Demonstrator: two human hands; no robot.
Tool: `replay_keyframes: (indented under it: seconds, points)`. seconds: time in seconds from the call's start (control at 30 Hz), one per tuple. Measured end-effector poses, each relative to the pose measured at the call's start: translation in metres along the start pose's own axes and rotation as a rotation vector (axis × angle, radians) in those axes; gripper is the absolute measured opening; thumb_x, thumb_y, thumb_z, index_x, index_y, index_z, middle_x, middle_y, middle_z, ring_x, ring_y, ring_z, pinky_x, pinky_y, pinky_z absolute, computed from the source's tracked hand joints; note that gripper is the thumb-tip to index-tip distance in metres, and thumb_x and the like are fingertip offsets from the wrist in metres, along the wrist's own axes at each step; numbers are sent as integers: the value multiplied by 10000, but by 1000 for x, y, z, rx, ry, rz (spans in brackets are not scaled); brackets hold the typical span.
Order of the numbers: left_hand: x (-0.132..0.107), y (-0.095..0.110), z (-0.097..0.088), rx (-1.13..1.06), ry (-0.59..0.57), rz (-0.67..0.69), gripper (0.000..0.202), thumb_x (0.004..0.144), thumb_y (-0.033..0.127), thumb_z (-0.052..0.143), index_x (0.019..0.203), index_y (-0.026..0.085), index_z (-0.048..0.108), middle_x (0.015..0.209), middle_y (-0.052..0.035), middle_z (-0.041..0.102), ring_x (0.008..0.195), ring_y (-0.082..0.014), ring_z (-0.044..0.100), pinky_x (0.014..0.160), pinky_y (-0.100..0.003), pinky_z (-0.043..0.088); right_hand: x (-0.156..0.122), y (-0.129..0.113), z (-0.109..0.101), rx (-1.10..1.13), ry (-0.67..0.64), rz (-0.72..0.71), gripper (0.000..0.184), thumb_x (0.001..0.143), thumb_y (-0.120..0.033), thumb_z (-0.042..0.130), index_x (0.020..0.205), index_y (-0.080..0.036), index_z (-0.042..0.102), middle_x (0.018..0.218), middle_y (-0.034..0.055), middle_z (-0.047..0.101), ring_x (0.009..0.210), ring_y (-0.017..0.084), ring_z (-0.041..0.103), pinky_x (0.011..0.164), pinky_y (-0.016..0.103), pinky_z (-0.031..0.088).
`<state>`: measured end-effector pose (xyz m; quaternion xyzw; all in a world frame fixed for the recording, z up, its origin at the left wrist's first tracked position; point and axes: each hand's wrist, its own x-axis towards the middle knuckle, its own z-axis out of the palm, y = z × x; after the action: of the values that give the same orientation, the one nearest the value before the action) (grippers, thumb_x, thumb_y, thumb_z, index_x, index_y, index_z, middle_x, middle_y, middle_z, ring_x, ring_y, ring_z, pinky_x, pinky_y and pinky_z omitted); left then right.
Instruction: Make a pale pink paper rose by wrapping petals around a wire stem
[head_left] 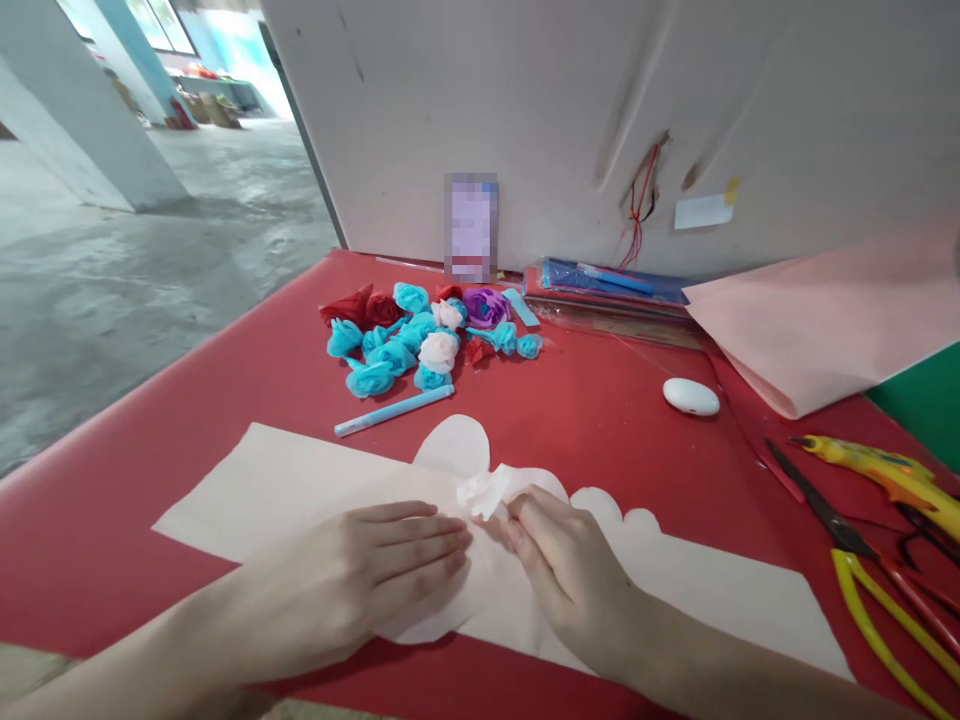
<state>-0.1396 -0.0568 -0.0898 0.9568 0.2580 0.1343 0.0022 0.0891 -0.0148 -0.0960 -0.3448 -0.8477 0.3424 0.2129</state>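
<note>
My left hand lies flat over pale pink paper, its fingers stretched to the right. Close beside it, my right hand is closed in a pinch on a crumpled white paper flower. The pale strip spreads to both sides beneath the hands. Rounded petal-shaped paper pieces show around the flower, one above it and others to its right. How the flower joins these pieces is hidden by my fingers.
Beyond the hands, blue, red, pink and purple paper flowers lie heaped behind a blue pen. At right are a white oval case, scissors, a yellow glue gun and a large pink sheet. A grey panel stands behind.
</note>
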Motion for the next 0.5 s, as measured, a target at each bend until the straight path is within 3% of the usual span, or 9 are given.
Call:
replay_keyframes:
  seconds: [0.17,0.5]
  points:
    - [-4,3,7,58,23,-40,373,946,74,277,1260,96,477,1255,-66,609,1182,-175,532,1066,-286,356,-1,0,2,-34,-1,2,212,921,-218,302,723,-201,375,699,7,456,590,134,459,551,265,374]
    - [-11,8,11,100,40,-57,381,926,65,312,1259,100,495,1295,-51,577,1191,-174,523,1086,-272,326,-2,0,3,6,-6,12,202,922,-229,304,726,-206,346,719,21,464,624,148,473,604,292,415]
